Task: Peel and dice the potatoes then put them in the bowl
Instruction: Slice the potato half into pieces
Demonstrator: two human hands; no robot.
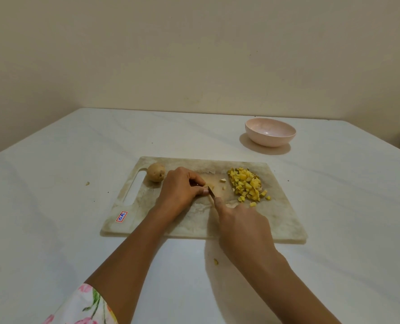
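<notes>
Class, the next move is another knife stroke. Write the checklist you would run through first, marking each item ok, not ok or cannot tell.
1. Cutting board flat on the table: ok.
2. Right hand grips the knife: ok.
3. Left hand fingers behind the blade: cannot tell, they sit right at it.
4. Piece being cut held steady: cannot tell, hidden under the fingers.
5. Diced potato pile clear of the blade: ok.
6. Bowl empty and ready: ok.

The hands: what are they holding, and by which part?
Right hand holds the knife by its handle. Left hand pins a mostly hidden potato piece to the cutting board with its fingers.
</notes>
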